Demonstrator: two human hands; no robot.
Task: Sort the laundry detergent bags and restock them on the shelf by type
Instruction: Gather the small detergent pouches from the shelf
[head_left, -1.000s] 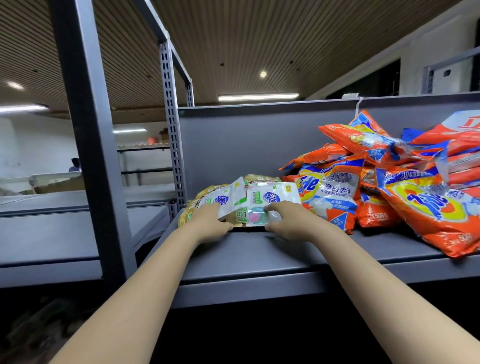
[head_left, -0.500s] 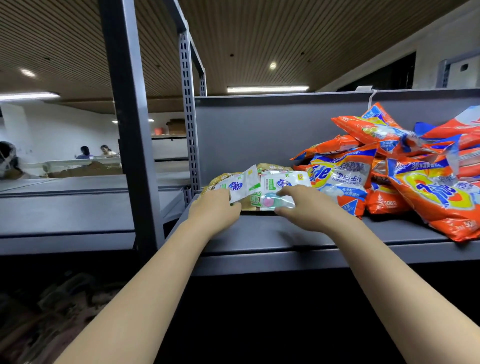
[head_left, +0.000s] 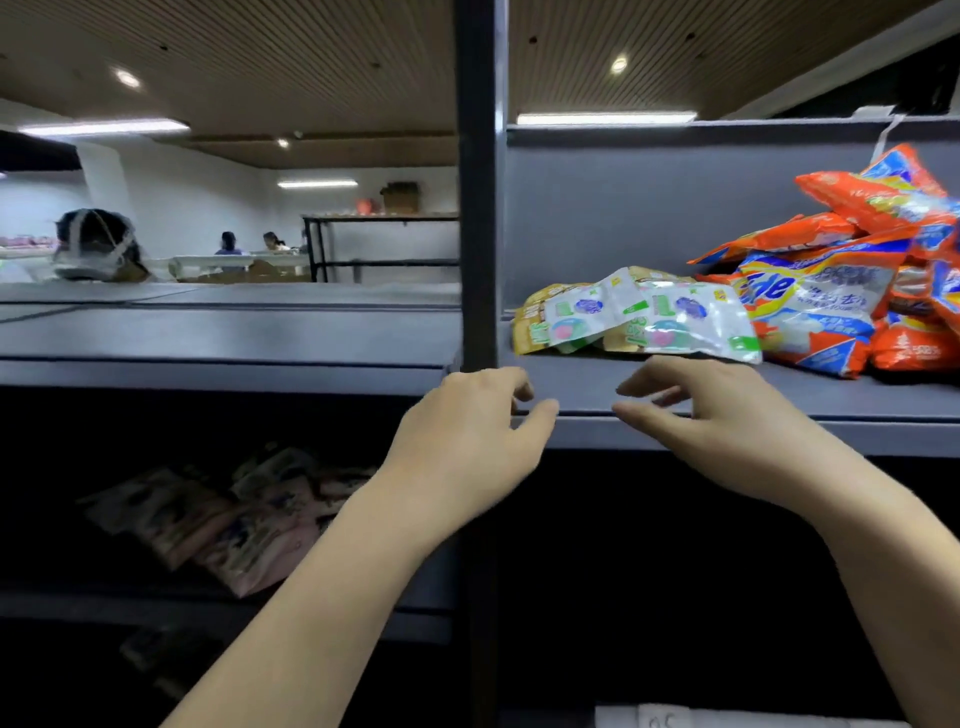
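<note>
A small stack of white-and-green detergent bags lies on the grey shelf, with yellowish bags under it at the left. To its right a heap of orange detergent bags leans against the shelf's back wall. My left hand hovers in front of the shelf's edge, fingers loosely curled, holding nothing. My right hand hangs just below the white bags with relaxed fingers, apart from them.
A dark steel upright stands right behind my left hand. Pinkish bags lie on a dim lower shelf at the left. Beyond another grey shelf at left, people sit at tables in the background.
Both hands have let go of the white bags and pulled back off the shelf toward me. The view has swung left and down, bringing the lower shelf into sight.
</note>
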